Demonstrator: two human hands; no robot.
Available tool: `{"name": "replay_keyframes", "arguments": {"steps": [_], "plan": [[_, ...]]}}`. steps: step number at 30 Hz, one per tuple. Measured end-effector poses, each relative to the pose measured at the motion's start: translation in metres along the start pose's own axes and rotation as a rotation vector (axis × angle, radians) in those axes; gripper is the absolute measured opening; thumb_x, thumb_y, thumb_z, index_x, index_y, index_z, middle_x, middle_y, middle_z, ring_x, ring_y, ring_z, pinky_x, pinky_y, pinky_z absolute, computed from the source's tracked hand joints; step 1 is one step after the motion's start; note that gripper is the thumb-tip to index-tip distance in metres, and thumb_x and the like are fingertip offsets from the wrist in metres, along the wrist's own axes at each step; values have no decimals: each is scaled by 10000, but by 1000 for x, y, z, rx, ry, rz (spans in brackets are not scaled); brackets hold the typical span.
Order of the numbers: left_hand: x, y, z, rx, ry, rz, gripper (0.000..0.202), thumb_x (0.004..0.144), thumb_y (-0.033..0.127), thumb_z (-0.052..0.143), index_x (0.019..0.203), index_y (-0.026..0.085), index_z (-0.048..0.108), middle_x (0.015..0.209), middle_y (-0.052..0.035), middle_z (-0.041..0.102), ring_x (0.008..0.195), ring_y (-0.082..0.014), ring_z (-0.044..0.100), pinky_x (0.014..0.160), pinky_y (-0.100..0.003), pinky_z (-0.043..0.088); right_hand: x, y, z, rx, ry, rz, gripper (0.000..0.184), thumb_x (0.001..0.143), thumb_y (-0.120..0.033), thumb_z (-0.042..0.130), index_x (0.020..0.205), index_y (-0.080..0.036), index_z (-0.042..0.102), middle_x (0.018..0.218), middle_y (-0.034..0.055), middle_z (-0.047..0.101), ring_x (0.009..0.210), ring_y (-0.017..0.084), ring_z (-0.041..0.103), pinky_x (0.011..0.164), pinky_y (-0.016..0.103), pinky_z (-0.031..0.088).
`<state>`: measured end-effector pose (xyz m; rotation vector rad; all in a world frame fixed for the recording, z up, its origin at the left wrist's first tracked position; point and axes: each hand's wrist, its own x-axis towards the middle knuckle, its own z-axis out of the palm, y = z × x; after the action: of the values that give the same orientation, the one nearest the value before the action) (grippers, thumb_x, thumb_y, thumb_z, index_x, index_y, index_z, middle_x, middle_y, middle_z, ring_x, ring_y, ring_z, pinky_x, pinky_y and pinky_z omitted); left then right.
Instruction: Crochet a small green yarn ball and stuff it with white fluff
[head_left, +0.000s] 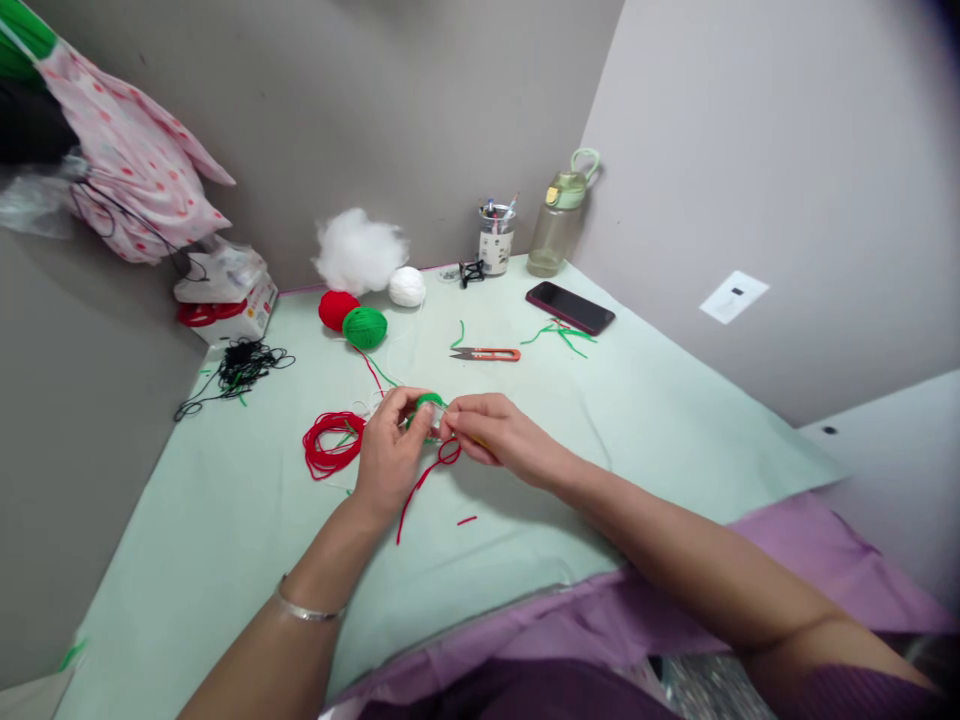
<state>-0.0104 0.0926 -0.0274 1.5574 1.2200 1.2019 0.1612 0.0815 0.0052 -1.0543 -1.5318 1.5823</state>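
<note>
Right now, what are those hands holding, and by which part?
The left hand holds a small green yarn piece by its left side; the right hand pinches a thin tool, seemingly around its middle.

Vivid green, plain throughout: the yarn ball. To its left and a little behind, a red ball; behind it to the right, a white ball; directly behind, white stuffing. In front of the green ball, the held piece shows green, and the coil is red. To its left, the tangle is black; farther left and above, the cloth is pale pink with red dots. To its right, the snips have orange-red handles and dark grey blades. Beneath it, the table is pale mint.
</note>
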Motion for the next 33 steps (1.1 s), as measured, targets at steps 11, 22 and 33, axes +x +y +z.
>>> {"name": "replay_keyframes", "arguments": {"steps": [11, 22, 33], "plan": [[4, 0, -5, -95, 3, -52, 107, 818, 247, 649, 907, 208, 695, 837, -7, 694, 750, -174, 644, 725, -286, 518, -5, 4, 10, -421, 49, -141, 242, 974, -271, 484, 741, -207, 482, 586, -57, 403, 536, 109, 308, 570, 274, 234], [5, -4, -3, -282, 41, -121, 198, 861, 371, 676, 968, 210, 636, 860, -3, 698, 766, -176, 707, 795, -320, 550, -3, -3, -15, 215, -840, 232, 328, 962, -410, 633, 834, -110, 670, 470, -91, 414, 427, 66, 328, 470, 232, 250], [-1, 7, 2, -403, -30, -207, 107, 839, 294, 689, 904, 208, 686, 826, 18, 669, 725, -140, 618, 720, -267, 502, 9, 9, -3, -236, 251, -271, 193, 866, -327, 695, 974, -217, 578, 616, -95, 400, 567, 108, 347, 565, 258, 282]]}}
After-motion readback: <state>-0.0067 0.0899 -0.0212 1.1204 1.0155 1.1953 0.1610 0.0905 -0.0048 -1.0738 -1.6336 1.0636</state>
